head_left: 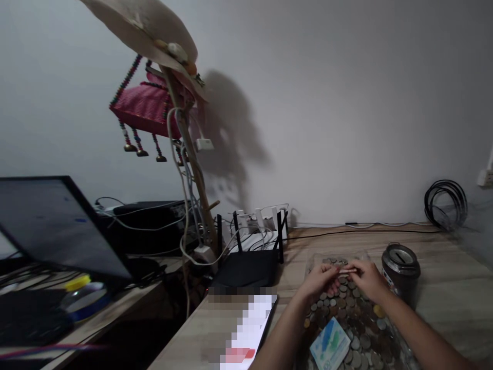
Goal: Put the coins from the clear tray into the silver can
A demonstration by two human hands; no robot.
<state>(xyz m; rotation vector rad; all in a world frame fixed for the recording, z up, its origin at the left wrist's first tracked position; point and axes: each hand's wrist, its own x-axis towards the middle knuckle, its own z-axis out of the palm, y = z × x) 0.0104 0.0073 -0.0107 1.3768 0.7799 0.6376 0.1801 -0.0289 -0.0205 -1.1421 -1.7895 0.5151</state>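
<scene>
My left hand and my right hand meet above a spread of several coins on the wooden table. Both hands pinch a short stack of coins held flat between their fingertips. The coins lie on a clear plastic sheet. A small blue and white card rests on the coins near my left forearm. A dark metal money tin with a slot in its lid stands just right of my right hand.
A black router with upright antennas sits left of the coins, with a power strip and cables behind it. A phone lies at the table's near edge. A dark monitor stands far left. A coiled black cable lies at the back right.
</scene>
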